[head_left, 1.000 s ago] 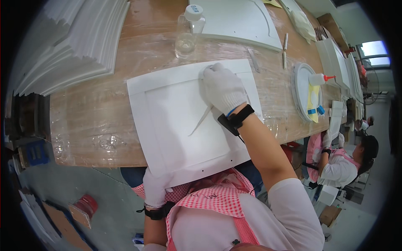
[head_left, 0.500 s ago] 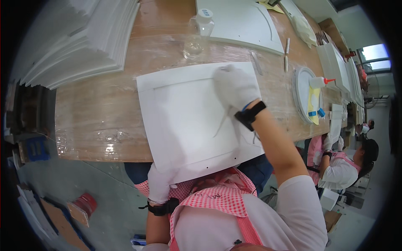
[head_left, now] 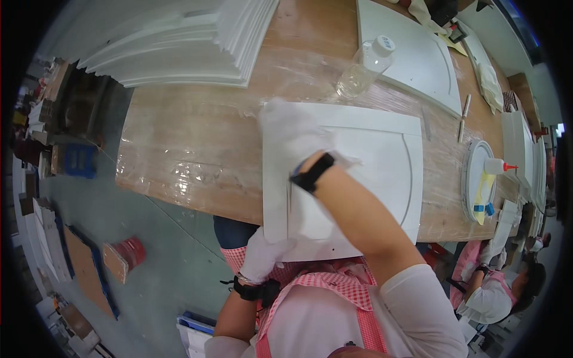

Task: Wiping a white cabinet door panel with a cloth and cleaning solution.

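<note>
A white panel [head_left: 382,179] with a grooved border lies on the plastic-covered table, its near edge reaching over the table's front edge toward my apron. My left hand [head_left: 262,256], in a white glove, grips the panel's near left corner, thumb on top; the fingers underneath are hidden. Across the panel reaches my right arm, and my gloved right hand [head_left: 292,131] is over its far left part. Motion smears those fingers, so whether they hold anything does not show. Just beyond the panel's far edge stands a clear bottle [head_left: 364,65] with a white cap, partly filled with liquid.
A tall stack of white sheets [head_left: 179,53] occupies the far left of the table [head_left: 179,143]. Another white panel [head_left: 412,53] lies at the back. To the right are a pen [head_left: 464,116], a round lid [head_left: 471,161] and a red-tipped glue bottle [head_left: 496,166]. A co-worker [head_left: 495,286] sits at right.
My right hand has swept left across the panel, from its far right part to its far left part. The panel appears turned, and the whole view has shifted, with the table's things farther right.
</note>
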Demonstrator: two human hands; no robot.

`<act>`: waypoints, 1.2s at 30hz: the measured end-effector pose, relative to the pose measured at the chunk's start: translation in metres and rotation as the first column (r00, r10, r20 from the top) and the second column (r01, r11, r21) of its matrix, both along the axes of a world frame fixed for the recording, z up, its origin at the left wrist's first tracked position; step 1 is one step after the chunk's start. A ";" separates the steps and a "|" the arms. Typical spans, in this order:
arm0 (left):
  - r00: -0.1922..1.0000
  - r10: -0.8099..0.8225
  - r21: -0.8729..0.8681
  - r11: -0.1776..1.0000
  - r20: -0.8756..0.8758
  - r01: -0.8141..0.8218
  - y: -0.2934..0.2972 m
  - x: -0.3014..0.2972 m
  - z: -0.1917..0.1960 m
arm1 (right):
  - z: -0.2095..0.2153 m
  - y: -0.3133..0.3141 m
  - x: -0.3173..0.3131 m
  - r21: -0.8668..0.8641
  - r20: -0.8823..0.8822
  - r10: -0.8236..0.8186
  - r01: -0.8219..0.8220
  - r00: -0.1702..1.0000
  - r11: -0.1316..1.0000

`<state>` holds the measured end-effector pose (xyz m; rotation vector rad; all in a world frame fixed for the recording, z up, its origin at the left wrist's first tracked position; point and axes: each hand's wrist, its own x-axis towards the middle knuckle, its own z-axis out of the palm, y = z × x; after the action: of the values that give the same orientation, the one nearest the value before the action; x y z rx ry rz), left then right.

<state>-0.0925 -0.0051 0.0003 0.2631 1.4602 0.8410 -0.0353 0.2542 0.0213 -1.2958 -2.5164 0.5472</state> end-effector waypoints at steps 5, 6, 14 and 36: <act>0.999 0.026 0.022 0.999 -0.031 -0.025 -0.009 -0.002 -0.001 | 0.021 -0.010 0.028 -0.080 0.034 -0.054 0.057 0.998 0.995; 0.997 0.064 0.041 0.997 -0.051 -0.062 -0.011 0.000 -0.002 | 0.008 0.009 0.069 0.027 0.187 -0.016 0.011 0.982 1.000; 0.998 0.022 0.133 0.991 -0.054 -0.015 -0.012 -0.002 -0.009 | 0.038 0.009 0.271 -0.384 -0.006 -0.678 0.625 0.735 0.680; 0.670 -0.477 0.709 0.129 -0.568 0.693 0.004 0.161 0.178 | 0.169 -0.202 0.238 -0.121 -0.981 -0.044 0.416 -0.191 0.901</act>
<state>0.0681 -0.0016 0.1783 1.7509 0.7335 0.8382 0.2024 0.0524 0.1902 -0.5970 -0.8188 0.6822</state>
